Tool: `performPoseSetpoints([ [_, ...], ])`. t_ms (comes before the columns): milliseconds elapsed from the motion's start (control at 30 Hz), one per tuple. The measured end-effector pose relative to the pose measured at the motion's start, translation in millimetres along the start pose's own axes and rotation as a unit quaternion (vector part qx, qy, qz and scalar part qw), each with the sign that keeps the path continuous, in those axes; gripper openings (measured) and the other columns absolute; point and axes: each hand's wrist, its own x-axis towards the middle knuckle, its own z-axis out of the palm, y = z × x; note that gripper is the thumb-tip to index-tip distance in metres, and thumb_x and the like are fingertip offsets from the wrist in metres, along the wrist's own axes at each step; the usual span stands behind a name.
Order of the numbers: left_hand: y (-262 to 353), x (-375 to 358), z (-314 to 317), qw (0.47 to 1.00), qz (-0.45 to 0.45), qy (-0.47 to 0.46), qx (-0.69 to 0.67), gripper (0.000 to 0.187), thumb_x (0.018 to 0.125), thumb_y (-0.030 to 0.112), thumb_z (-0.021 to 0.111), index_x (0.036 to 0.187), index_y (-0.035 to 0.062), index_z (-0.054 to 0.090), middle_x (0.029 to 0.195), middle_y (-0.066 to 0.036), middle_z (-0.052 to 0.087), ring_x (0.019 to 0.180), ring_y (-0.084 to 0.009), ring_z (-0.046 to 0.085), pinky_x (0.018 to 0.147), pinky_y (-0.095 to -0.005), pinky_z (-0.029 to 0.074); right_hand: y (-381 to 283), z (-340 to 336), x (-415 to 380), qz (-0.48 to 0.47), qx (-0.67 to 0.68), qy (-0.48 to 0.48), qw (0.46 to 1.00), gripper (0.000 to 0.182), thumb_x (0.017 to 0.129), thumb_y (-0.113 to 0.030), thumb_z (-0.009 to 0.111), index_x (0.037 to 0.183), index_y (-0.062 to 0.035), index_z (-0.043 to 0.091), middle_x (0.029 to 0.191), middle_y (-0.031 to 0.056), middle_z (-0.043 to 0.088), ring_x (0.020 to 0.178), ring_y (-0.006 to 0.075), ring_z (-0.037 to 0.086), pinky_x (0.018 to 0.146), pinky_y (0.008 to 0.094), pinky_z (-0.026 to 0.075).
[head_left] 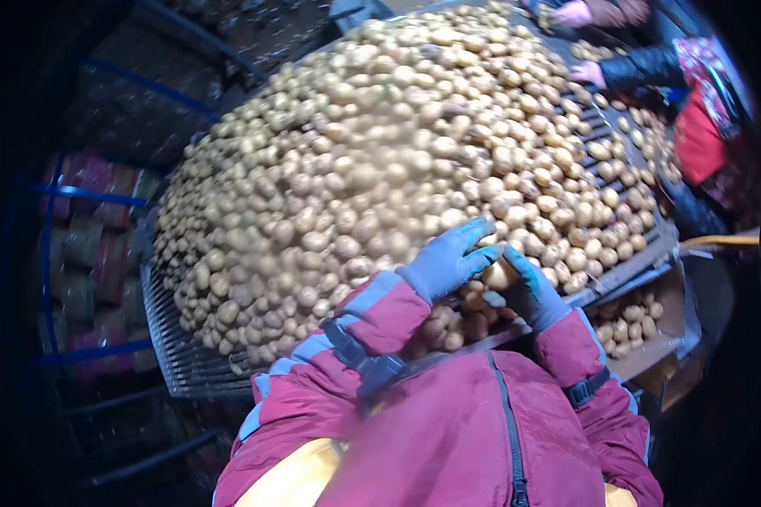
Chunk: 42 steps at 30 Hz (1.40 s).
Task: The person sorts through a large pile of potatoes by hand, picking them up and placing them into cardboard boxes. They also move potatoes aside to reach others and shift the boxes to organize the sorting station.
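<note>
A large heap of pale potatoes (372,160) covers the slatted metal table in front of me. My left hand (445,260), in a blue-grey glove, reaches over the near edge of the heap with its fingers stretched out and thumb apart. Close beside it, my right hand (534,291), also gloved, curls its fingers and thumb around a potato (500,276). The left thumb lies near the top of this potato; whether it touches is hard to tell. Under my hands, at the table edge, are several darker, shaded potatoes (448,325).
A slatted metal rack (177,346) borders the heap at left. On the right, a box (672,338) holds more potatoes below the table edge. Other people's hands, one bare-looking hand (588,74) among them, are at the far right side. Stacked coloured sacks (101,245) stand at left.
</note>
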Motion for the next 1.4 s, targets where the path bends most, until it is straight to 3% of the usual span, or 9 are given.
performPoseSetpoints([
  [200, -108, -57, -154, 0.902, -0.046, 0.413, 0.119, 0.049, 0.087, 0.026, 0.076, 0.127, 0.0022, 0.063, 0.122, -0.023, 0.064, 0.108, -0.0368, 0.063, 0.095, -0.0442, 0.051, -2, 13, -6, 0.043, -0.066, -0.019, 0.997, 0.040, 0.101, -0.035, 0.058, 0.109, 0.0038, 0.067, 0.097, 0.0145, 0.073, 0.085, 0.0282, 0.073, 0.067, 0.0383, 0.062],
  [267, -165, -91, -207, 0.690, -0.010, 0.496, 0.527, 0.049, 0.086, 0.027, 0.077, 0.126, 0.0031, 0.065, 0.119, -0.023, 0.065, 0.106, -0.0378, 0.064, 0.092, -0.0447, 0.052, -2, 18, -7, 0.070, -0.041, -0.041, 0.996, 0.040, 0.101, -0.035, 0.059, 0.108, 0.0034, 0.067, 0.096, 0.0145, 0.072, 0.083, 0.0276, 0.072, 0.065, 0.0380, 0.062],
  [400, -196, -120, -202, 0.869, -0.176, 0.409, 0.216, 0.049, 0.088, 0.034, 0.075, 0.124, 0.0020, 0.066, 0.118, -0.022, 0.067, 0.106, -0.0365, 0.065, 0.094, -0.0458, 0.052, 15, 26, 13, 0.084, -0.023, -0.026, 0.996, 0.035, 0.098, -0.029, 0.063, 0.109, 0.0044, 0.066, 0.100, 0.0172, 0.071, 0.087, 0.0295, 0.071, 0.079, 0.0412, 0.062],
  [567, -161, -154, -151, 0.875, -0.173, 0.372, 0.256, 0.044, 0.089, 0.032, 0.075, 0.121, 0.0026, 0.069, 0.113, -0.020, 0.069, 0.104, -0.0333, 0.067, 0.092, -0.0416, 0.054, 18, 59, 20, 0.070, -0.119, -0.113, 0.984, 0.038, 0.091, -0.018, 0.065, 0.118, 0.0085, 0.065, 0.104, 0.0198, 0.072, 0.094, 0.0321, 0.072, 0.087, 0.0424, 0.060],
  [700, -154, -172, -170, 0.905, -0.185, 0.382, -0.014, 0.038, 0.091, 0.031, 0.072, 0.120, 0.0052, 0.070, 0.108, -0.017, 0.071, 0.101, -0.0288, 0.068, 0.089, -0.0402, 0.054, 20, 66, 27, 0.082, -0.163, -0.111, 0.977, 0.034, 0.091, -0.013, 0.064, 0.119, 0.0062, 0.066, 0.104, 0.0152, 0.072, 0.093, 0.0247, 0.071, 0.083, 0.0408, 0.062],
  [867, -210, -210, -254, 0.806, -0.229, 0.503, 0.211, 0.029, 0.095, 0.025, 0.066, 0.114, 0.0053, 0.072, 0.098, -0.013, 0.072, 0.089, -0.0242, 0.068, 0.079, -0.0370, 0.055, 20, 69, 27, 0.072, -0.166, -0.065, 0.981, 0.036, 0.093, -0.017, 0.064, 0.120, 0.0056, 0.068, 0.102, 0.0137, 0.072, 0.089, 0.0214, 0.070, 0.079, 0.0370, 0.061],
  [967, -228, -214, -295, 0.818, -0.234, 0.516, 0.104, 0.029, 0.096, 0.021, 0.063, 0.120, 0.0062, 0.071, 0.098, -0.013, 0.072, 0.088, -0.0184, 0.066, 0.077, -0.0343, 0.054, 18, 72, 24, 0.079, -0.159, -0.047, 0.983, 0.033, 0.094, -0.013, 0.063, 0.123, 0.0031, 0.069, 0.102, 0.0106, 0.072, 0.087, 0.0181, 0.069, 0.078, 0.0334, 0.060],
  [1233, -264, -138, -331, 0.797, -0.232, 0.394, 0.394, 0.060, 0.088, 0.029, 0.066, 0.143, 0.0088, 0.053, 0.127, -0.020, 0.064, 0.115, -0.0374, 0.065, 0.093, -0.0468, 0.054, 22, 76, 25, 0.022, -0.303, -0.036, 0.952, 0.032, 0.092, 0.003, 0.062, 0.122, -0.0013, 0.071, 0.104, 0.0049, 0.072, 0.090, 0.0127, 0.068, 0.080, 0.0274, 0.058],
  [1400, -250, -119, -359, 0.837, -0.308, 0.352, 0.286, 0.068, 0.078, 0.033, 0.075, 0.138, 0.0075, 0.056, 0.129, -0.024, 0.064, 0.118, -0.0389, 0.064, 0.098, -0.0442, 0.054, 26, 74, 23, -0.002, -0.267, -0.022, 0.963, 0.036, 0.104, -0.020, 0.050, 0.121, 0.0069, 0.067, 0.095, 0.0138, 0.070, 0.084, 0.0215, 0.070, 0.079, 0.0356, 0.061],
])
